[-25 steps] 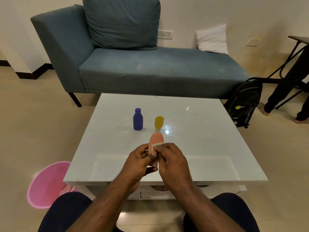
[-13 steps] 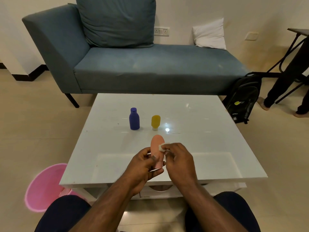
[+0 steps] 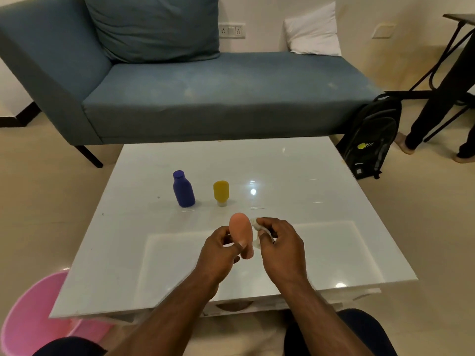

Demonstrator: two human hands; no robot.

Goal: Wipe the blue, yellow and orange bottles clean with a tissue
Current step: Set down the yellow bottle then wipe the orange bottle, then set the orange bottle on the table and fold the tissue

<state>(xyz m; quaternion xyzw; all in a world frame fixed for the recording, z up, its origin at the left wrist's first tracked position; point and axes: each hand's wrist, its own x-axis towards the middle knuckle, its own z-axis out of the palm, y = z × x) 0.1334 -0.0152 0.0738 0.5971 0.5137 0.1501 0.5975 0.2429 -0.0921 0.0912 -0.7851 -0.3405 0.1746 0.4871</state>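
Glossy and white, the low table (image 3: pixel 321 253) fills the middle of the head view, with a blue-grey couch (image 3: pixel 218 91) behind it at twelve o'clock carrying a large matching cushion (image 3: pixel 154 24) and a small white pillow (image 3: pixel 313 37). At the table's two o'clock a black backpack (image 3: pixel 370 140) leans on the floor, and past it stand another person's dark-trousered legs (image 3: pixel 437 93). A pink bucket (image 3: pixel 38 317) sits on the floor at seven o'clock.

Both bare forearms reach in from six o'clock and meet over the near half of the table. The left hand (image 3: pixel 218 250) is turned with its thumb toward the camera; thumb and curled fingers pinch the lower end of the orange bottle (image 3: pixel 240 231), holding it roughly upright with its rounded end pointing up and away, clear of the tabletop. The right hand (image 3: pixel 280 242) is just at the bottle's three o'clock, its fingers bent inward around a crumpled white tissue (image 3: pixel 257 227), which lies against the bottle's right side.

Farther back, the blue bottle (image 3: pixel 183 190) stands upright at eleven o'clock from the hands, and the yellow bottle (image 3: pixel 221 192) stands on its pale cap just to the right of it, the two near each other but apart.
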